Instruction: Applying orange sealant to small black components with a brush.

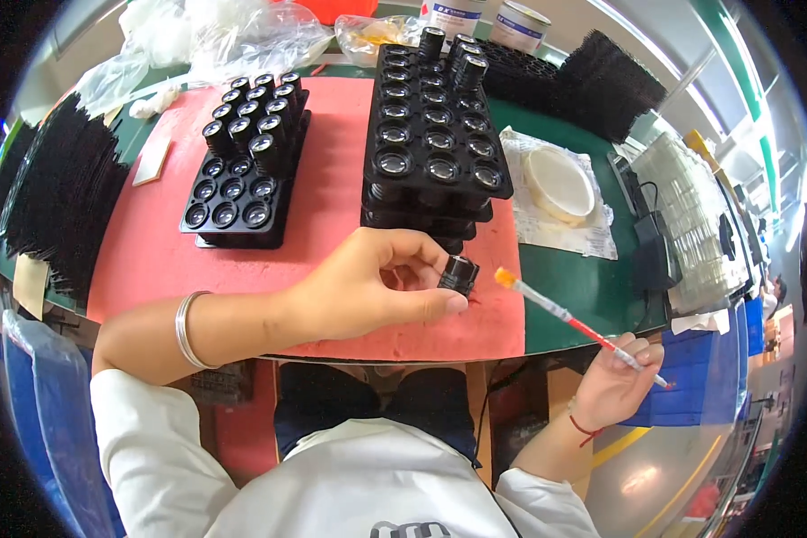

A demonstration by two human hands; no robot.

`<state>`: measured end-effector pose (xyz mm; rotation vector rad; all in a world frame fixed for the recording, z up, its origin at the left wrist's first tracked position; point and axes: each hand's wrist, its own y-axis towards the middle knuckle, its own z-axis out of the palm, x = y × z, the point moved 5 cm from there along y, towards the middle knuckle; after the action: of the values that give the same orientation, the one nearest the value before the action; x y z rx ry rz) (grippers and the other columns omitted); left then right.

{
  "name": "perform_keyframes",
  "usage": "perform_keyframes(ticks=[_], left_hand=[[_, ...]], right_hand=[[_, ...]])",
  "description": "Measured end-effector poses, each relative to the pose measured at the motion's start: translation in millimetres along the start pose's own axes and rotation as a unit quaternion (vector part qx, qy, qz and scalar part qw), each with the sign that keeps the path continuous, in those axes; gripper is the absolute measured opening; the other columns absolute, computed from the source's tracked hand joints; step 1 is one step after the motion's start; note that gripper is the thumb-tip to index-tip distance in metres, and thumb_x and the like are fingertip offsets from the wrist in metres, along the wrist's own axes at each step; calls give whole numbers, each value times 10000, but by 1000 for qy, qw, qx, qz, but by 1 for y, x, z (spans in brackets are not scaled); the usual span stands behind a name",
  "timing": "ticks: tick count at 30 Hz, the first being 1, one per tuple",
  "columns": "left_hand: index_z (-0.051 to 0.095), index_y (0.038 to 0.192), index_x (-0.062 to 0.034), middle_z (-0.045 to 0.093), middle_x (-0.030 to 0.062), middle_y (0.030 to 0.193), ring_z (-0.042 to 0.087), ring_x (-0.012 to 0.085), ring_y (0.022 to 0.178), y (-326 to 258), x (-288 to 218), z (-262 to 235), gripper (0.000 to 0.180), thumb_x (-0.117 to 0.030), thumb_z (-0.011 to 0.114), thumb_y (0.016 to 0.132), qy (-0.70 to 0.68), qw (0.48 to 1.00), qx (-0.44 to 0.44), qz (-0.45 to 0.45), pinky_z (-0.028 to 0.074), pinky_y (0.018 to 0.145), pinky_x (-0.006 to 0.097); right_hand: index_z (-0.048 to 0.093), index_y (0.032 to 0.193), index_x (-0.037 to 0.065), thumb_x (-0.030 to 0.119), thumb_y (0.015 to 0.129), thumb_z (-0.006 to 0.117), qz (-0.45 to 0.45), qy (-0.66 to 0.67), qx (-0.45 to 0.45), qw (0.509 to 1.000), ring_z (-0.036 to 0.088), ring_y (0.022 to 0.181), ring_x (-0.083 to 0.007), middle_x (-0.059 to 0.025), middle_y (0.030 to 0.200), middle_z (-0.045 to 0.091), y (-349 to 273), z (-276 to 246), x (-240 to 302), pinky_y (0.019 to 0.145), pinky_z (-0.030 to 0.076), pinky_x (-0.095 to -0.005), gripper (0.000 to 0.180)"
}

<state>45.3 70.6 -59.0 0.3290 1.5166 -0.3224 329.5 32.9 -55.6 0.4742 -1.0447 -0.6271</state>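
Between the thumb and fingers of my left hand (381,285) is a small black cylindrical lens barrel (458,275), held just above the pink mat near the table's front edge. My right hand (614,386) grips a thin paintbrush (565,318) with a red and white handle, its orange-yellow bristles pointing up toward the barrel but apart from it. Beyond my left hand stands a stack of black trays (439,193) filled with round lens pieces, several taller barrels standing at its back. A smaller black tray (233,235) to the left holds more lens pieces and upright barrels.
A pink mat (332,179) covers much of the green table. A shallow round dish (560,186) rests on paper at right. Stacked black trays (63,193) stand at far left, more (605,85) at back right. Plastic bags (215,40) and white tins (518,25) line the back.
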Motion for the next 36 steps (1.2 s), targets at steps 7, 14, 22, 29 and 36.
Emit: perform_keyframes(ticks=[7, 14, 22, 29, 36], left_hand=[[532, 716, -52, 456, -64, 656, 401, 19, 611, -1, 1, 0, 252, -209, 729, 720, -23, 1000, 1, 3, 340, 536, 188], [582, 792, -37, 520, -48, 692, 433, 18, 637, -1, -1, 1, 224, -217, 707, 747, -19, 1000, 18, -10, 354, 559, 187], [585, 946, -26, 586, -11, 843, 505, 42, 770, 0, 3, 2, 190, -154, 631, 813, -41, 997, 66, 14, 406, 673, 201], [527, 1038, 8, 577, 39, 964, 534, 107, 917, 2, 0, 5, 206, -56, 558, 844, -38, 994, 106, 11, 414, 845, 262], [559, 983, -9, 594, 30, 906, 555, 84, 833, -7, -18, 4, 250, -87, 649, 762, 118, 989, 78, 32, 437, 723, 236]], right_hand=[[385, 776, 60, 286, 861, 492, -65, -92, 48, 992, 364, 561, -149, -63, 653, 420, 0, 8, 6, 513, 298, -266, 264], [399, 787, 71, 250, 851, 532, -42, -93, 104, 989, 333, 636, -133, -29, 697, 391, 0, 12, 8, 584, 276, -271, 231], [414, 789, 52, 249, 846, 489, -53, -146, 97, 983, 398, 581, -158, -80, 658, 444, 4, 5, 1, 518, 334, -267, 218], [411, 794, 47, 238, 839, 484, -40, -125, 66, 989, 405, 580, -172, -89, 661, 449, 2, -4, -5, 526, 340, -279, 210], [426, 831, 38, 229, 872, 463, 1, 5, -60, 998, 431, 700, -171, -73, 727, 436, 2, -26, -25, 615, 361, -272, 199]])
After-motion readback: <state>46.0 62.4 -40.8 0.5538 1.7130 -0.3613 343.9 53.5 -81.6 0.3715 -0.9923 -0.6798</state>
